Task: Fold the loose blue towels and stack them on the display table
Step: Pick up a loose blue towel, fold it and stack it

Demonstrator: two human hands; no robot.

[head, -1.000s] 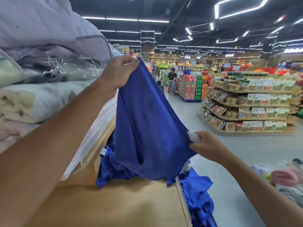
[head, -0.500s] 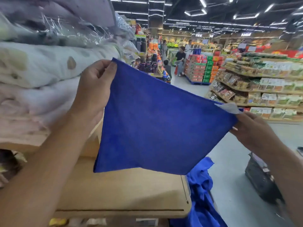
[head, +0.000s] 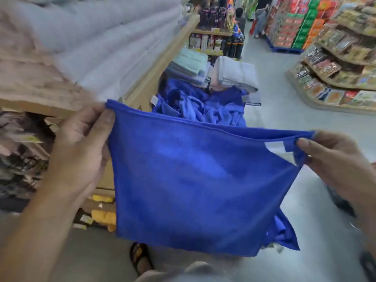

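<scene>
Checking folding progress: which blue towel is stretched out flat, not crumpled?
The blue towel pinched at its top corners by the left hand and right hand, hanging smooth between them. The other blue towels lie crumpled in a heap behind it.

display table (head: pixel 105 176); loose blue towels (head: pixel 203 106) heaped; folded towels (head: pixel 234 74) behind

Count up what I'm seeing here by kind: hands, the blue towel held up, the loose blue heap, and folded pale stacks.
2 hands: left hand, right hand
1 held blue towel
1 loose blue heap
2 folded pale stacks: green stack, grey stack
Total: 6
</scene>
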